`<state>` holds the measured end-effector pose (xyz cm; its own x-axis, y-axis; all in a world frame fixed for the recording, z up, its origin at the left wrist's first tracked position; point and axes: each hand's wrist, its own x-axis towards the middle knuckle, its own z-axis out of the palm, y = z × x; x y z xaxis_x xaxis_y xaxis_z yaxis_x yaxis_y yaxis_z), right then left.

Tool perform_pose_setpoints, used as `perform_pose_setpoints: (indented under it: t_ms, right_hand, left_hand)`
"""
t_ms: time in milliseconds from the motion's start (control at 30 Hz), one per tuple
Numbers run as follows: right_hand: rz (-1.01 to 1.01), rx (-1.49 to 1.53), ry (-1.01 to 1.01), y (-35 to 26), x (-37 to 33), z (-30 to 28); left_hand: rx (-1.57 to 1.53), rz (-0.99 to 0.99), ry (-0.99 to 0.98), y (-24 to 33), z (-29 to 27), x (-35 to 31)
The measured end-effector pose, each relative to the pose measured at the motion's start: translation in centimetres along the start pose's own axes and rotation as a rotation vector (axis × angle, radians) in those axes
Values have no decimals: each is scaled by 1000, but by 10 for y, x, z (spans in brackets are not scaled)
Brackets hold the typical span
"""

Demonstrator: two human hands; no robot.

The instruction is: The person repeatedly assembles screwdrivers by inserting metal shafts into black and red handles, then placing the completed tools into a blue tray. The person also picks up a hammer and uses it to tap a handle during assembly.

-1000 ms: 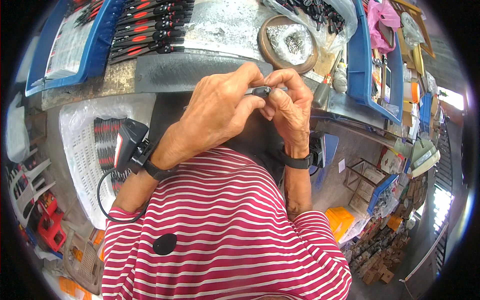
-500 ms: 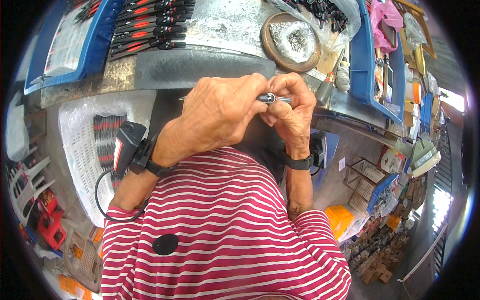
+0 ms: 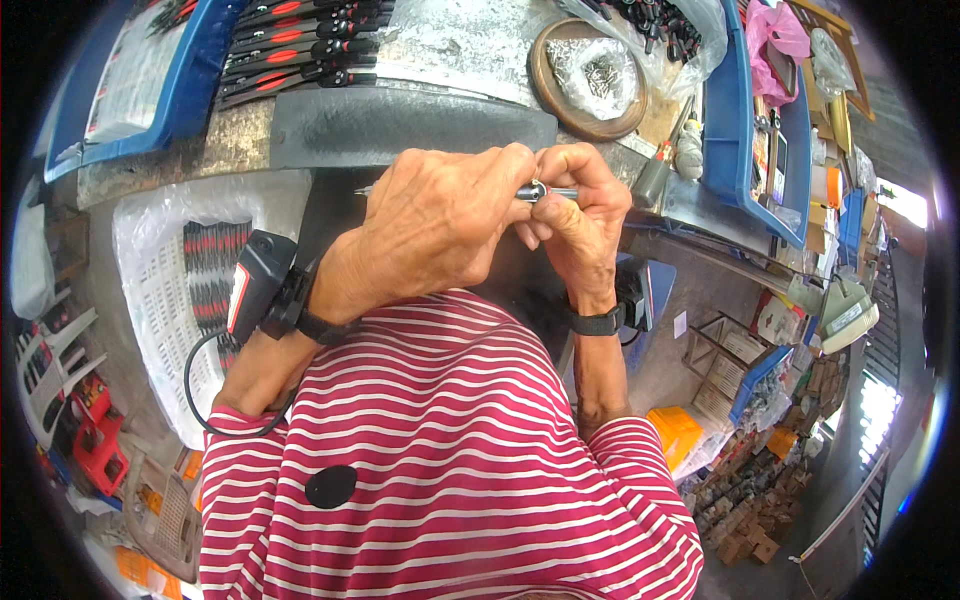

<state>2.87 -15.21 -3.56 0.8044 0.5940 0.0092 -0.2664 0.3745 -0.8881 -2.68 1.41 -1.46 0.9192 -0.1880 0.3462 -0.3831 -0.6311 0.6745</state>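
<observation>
A workbench (image 3: pixel 450 55) with a worn pale top spans 12 o'clock. Held before its edge — a slim tool (image 3: pixel 530 192), judged light, stiff, smooth; best gripped at the dark body. Finish black and silver; thin tip toward 9. Left hand (image 3: pixel 435 215) wraps it; right hand (image 3: pixel 580 225) pinches near its silver end. Wooden bowl (image 3: pixel 545 78) at 1 o'clock.

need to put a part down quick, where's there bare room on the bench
The widest bare patch is the mottled worktop between the stacked red-and-black pieces and the round wooden dish. The dark strip along the front edge, beyond the left hand, looks bare too. It is crowded right of the dish, toward the right-hand blue bin.
</observation>
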Motion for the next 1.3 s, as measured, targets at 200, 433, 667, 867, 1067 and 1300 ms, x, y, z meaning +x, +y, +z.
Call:
perform_pose_setpoints:
  t_ms: [200, 433, 667, 867, 1067, 1300]
  right_hand:
    - [-10, 39, 5, 1, 4, 3]
    - [-48, -183, 141, 1, 4, 8]
    - [-99, -111, 133, 8, 6, 9]
    - [-72, -72, 128, 6, 8, 7]
    - [-16, -257, 147, -7, 9, 6]
    - [-195, -721, 410, -38, 29, -11]
  left_hand:
    - [-18, 51, 127, -3, 4, 2]
    - [24, -69, 141, -2, 3, 4]
    - [20, -115, 195, 3, 5, 5]
    - [-17, -131, 245, 4, 10, 6]
    - [-98, -156, 211, 1, 8, 7]
    - [-177, -250, 173, -2, 5, 7]
